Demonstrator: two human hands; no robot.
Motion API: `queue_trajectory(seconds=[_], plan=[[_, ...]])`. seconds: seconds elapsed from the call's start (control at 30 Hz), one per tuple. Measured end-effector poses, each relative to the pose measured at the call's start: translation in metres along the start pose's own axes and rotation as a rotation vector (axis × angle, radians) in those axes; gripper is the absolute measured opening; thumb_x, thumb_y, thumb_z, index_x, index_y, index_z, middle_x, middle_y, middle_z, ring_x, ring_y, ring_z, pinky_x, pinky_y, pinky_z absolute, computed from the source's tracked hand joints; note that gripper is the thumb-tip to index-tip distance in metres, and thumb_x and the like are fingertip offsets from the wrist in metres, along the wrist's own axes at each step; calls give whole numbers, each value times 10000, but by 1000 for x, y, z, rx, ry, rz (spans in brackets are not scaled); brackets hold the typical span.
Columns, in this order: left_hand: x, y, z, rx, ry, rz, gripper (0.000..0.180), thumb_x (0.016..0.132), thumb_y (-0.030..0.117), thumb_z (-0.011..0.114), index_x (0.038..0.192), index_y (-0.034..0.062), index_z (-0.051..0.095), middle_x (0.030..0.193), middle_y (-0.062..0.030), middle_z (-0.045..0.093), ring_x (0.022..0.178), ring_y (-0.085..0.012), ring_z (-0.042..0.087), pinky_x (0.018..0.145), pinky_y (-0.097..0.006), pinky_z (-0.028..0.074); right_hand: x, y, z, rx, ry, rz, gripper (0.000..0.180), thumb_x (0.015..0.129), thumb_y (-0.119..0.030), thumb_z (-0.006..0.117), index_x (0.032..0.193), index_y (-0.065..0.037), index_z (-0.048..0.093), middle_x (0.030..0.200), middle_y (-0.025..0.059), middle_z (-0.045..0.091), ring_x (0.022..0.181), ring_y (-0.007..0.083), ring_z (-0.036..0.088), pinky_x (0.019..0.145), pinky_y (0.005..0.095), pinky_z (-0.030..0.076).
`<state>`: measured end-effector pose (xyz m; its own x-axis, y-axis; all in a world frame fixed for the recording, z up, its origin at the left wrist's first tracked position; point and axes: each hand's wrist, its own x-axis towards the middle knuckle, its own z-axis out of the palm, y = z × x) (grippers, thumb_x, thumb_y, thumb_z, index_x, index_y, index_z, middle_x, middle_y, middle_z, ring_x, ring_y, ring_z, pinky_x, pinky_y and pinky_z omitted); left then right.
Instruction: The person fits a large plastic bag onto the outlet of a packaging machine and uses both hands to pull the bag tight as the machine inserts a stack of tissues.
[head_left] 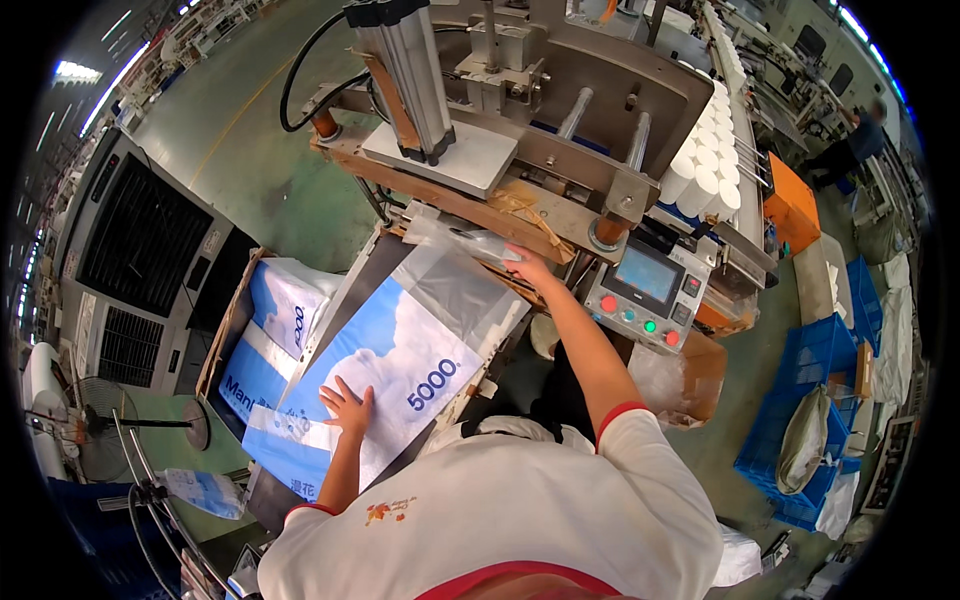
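A large blue-and-white printed plastic bag (425,345) lies flat on a slanted work surface in front of me, its clear end (465,290) toward the machine. My left hand (348,405) rests on the printed part, palm down with fingers spread. At the clear end, my right hand (525,264) has its fingers closed on the gathered film, close under the machine's wooden front edge. The fingertips are partly hidden by the film.
A sealing-type machine (480,160) with a metal cylinder stands ahead. Right of it are a control panel (645,285) and white rolls (705,165) on a conveyor. A carton (230,325) of filled packages sits left. Blue crates (800,410) stand at right; a person (855,145) is far off.
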<state>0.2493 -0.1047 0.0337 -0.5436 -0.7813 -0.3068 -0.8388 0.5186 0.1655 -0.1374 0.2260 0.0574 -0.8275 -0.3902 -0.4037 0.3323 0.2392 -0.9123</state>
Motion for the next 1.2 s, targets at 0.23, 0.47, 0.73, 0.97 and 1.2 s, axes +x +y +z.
queue_trajectory(seconds=[0.23,0.47,0.73,0.97,1.2], plan=[[2,-2,3,15,10,1,938,773,671,496,1471,222,58,1507,-196,-103,1383,-389,-113,914,-771,43,-33,70,14,413,-154,-63,294,936,-159,496,1142,32,581,1088,89,617,964,165,595,824,276,472],[-5,-5,8,139,87,4,869,802,673,447,1469,248,86,1519,-177,-6,1392,-382,-59,906,-780,46,-241,247,-234,112,493,280,216,862,-146,524,975,-84,697,821,13,665,673,94,586,580,222,451],[-12,5,2,82,104,-24,871,782,701,442,1466,295,87,1533,-101,-33,1385,-398,-64,889,-791,58,-369,285,-390,-452,1363,259,384,820,-96,526,1192,-1,541,1185,190,568,1045,319,570,906,376,447],[-33,-11,0,41,74,-118,886,772,715,435,1466,298,75,1532,-104,-53,1387,-393,-69,894,-789,47,-273,318,-315,-1024,881,615,459,791,-99,487,1247,-41,501,1411,156,346,1180,312,483,1039,389,329],[-56,-45,11,48,84,-208,926,750,749,425,1467,289,64,1527,-118,-77,1385,-393,-82,887,-794,47,-157,153,-126,-1247,94,359,279,806,-232,565,993,-49,663,1053,154,636,978,324,613,823,431,491]])
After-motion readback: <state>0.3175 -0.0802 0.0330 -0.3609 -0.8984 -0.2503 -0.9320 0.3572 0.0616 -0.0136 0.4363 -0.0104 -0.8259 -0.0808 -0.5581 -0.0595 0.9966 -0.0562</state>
